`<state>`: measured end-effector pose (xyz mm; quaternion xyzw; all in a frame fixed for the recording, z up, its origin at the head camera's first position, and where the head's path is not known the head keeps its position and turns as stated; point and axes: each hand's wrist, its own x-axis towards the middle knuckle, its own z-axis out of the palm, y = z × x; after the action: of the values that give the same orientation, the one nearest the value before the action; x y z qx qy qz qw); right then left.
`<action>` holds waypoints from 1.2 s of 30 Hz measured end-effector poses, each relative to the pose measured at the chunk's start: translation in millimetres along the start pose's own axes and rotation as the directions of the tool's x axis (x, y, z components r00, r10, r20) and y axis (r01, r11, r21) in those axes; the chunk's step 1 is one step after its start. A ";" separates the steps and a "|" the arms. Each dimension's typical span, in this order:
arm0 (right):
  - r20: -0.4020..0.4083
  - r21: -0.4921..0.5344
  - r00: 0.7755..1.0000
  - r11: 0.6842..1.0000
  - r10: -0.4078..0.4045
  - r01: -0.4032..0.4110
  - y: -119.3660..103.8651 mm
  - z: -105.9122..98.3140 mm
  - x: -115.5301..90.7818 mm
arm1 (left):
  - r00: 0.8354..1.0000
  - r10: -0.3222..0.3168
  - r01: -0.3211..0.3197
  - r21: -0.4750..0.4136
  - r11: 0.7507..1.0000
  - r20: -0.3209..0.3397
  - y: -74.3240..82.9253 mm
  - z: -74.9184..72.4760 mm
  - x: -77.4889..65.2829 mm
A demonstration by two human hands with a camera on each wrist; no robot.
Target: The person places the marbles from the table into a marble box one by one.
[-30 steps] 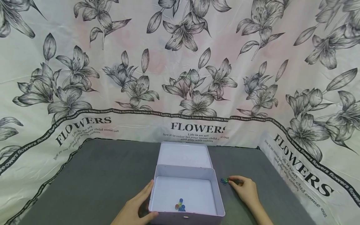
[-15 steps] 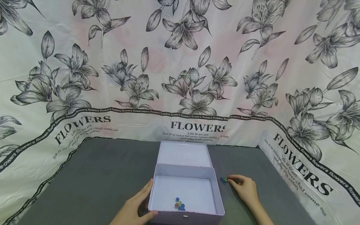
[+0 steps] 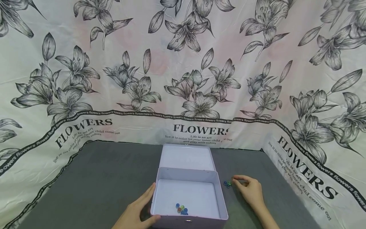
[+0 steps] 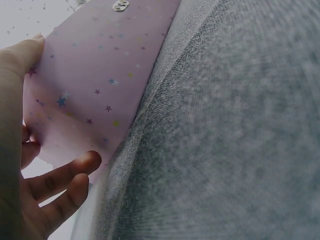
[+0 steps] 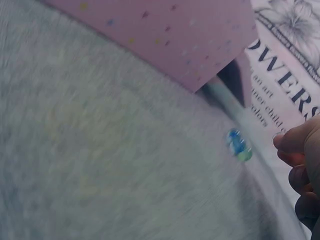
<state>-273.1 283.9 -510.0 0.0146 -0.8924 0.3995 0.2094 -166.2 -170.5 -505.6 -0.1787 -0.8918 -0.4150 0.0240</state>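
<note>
An open pale pink metal box (image 3: 221,203) with small printed stars stands on the table, its lid (image 3: 187,157) tipped back. Several coloured glass marbles (image 3: 182,207) lie inside near its front wall. My left hand (image 3: 138,208) holds the box's front left corner, thumb at the front and fingers along the left side, as the left wrist view also shows. To the right of the box lies a small cluster of blue and green marbles (image 3: 227,183). Just above it, my right hand (image 3: 250,192) pinches a small marble between thumb and forefinger; the fingertips mostly hide it.
Grey cloth (image 3: 114,178) covers the table. A white curtain (image 3: 143,127) printed with flowers and lettering hangs behind it and along both sides. The box's right wall (image 3: 222,194) stands between the loose marbles and the box's inside.
My right hand has lifted slightly from the marble cluster. Inside the box, one blue marble has rolled left and settled nearer the others. My left hand stays in place.
</note>
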 end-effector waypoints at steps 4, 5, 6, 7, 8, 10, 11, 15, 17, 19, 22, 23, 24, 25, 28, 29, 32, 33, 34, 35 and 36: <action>-0.021 0.007 0.999 0.999 -0.031 0.031 -9.9 -6.1 2.5 | 1.000 -0.006 0.006 -0.002 1.000 0.004 0.1 0.0 -0.5; -0.026 0.011 0.999 0.999 -0.040 0.041 -13.2 -7.9 3.4 | 1.000 -0.010 0.010 -0.005 1.000 0.005 0.1 -0.1 -0.8; -0.030 0.017 0.998 0.999 -0.050 0.050 -16.6 -9.7 4.4 | 1.000 -0.016 0.016 -0.010 1.000 0.007 0.3 -0.3 -1.2; -0.035 0.021 0.998 0.998 -0.061 0.062 -20.4 -11.5 5.3 | 1.000 -0.021 0.021 -0.015 1.000 0.009 0.5 -0.5 -1.4; -0.041 0.026 0.996 0.997 -0.075 0.077 -24.3 -13.4 6.3 | 1.000 -0.025 0.025 -0.018 1.000 0.009 0.7 -0.8 -1.7; -0.053 0.031 0.993 0.994 -0.103 0.105 -31.3 -17.1 7.8 | 0.999 -0.031 0.031 -0.023 0.999 0.009 1.4 -1.3 -2.0; -0.059 0.031 0.991 0.992 -0.121 0.123 -34.5 -18.9 8.6 | 0.999 -0.034 0.034 -0.023 0.999 0.009 1.6 -1.5 -2.1; -0.073 0.022 0.982 0.984 -0.174 0.176 -44.0 -23.7 9.2 | 0.999 -0.039 0.039 -0.023 0.999 0.010 2.3 -1.8 -2.3; -0.069 0.024 0.980 0.982 -0.187 0.189 -46.9 -24.0 9.1 | 0.999 -0.042 0.042 -0.027 0.999 0.010 2.1 -1.6 -2.8; -0.064 0.028 0.979 0.980 -0.195 0.197 -48.8 -23.2 9.0 | 0.999 -0.043 0.043 -0.030 0.999 0.012 1.8 -1.2 -3.3; -0.061 0.041 0.978 0.978 -0.201 0.204 -50.4 -19.9 9.1 | 0.999 -0.040 0.040 -0.028 0.999 0.011 1.7 -0.5 -3.5; -0.066 0.046 0.976 0.976 -0.208 0.211 -51.0 -18.7 8.7 | 0.999 -0.035 0.035 -0.025 0.999 0.010 1.9 -0.4 -3.5; -0.069 0.049 0.976 0.976 -0.208 0.212 -51.5 -17.2 8.6 | 1.000 -0.028 0.028 -0.020 0.999 0.007 2.0 -0.3 -3.3; -0.073 0.053 0.976 0.976 -0.207 0.211 -52.2 -15.5 8.6 | 1.000 -0.020 0.020 -0.014 1.000 0.005 2.3 -0.4 -3.2; -0.078 0.071 0.977 0.977 -0.197 0.203 -56.6 -10.0 8.3 | 1.000 0.019 -0.019 0.012 1.000 -0.006 3.0 -1.1 -2.6; -0.075 0.079 0.978 0.977 -0.193 0.198 -58.8 -7.9 8.2 | 0.999 0.031 -0.031 0.021 0.999 -0.012 3.0 -1.1 -2.4; -0.055 0.108 0.982 0.977 -0.181 0.186 -67.3 -1.0 8.6 | 0.998 0.054 -0.054 0.038 0.998 -0.024 2.2 -1.1 -1.9; -0.049 0.116 0.982 0.976 -0.181 0.186 -70.5 1.4 9.0 | 0.998 0.055 -0.054 0.040 0.998 -0.027 1.7 -1.0 -1.8; -0.046 0.120 0.982 0.975 -0.184 0.188 -73.8 3.9 9.4 | 0.998 0.056 -0.055 0.037 0.998 -0.030 1.0 -0.8 -1.8; -0.044 0.128 0.982 0.974 -0.184 0.188 -76.9 6.3 9.9 | 0.998 0.053 -0.052 0.035 0.998 -0.032 0.2 -0.6 -1.8; -0.044 0.135 0.981 0.972 -0.188 0.192 -80.1 8.8 10.5 | 0.998 0.048 -0.047 0.029 0.998 -0.030 -0.4 -0.4 -1.8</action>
<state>-270.5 224.5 -454.5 0.1082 -0.8538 0.4386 0.2588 -164.7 -171.6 -506.0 -0.1931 -0.8926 -0.4042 0.0501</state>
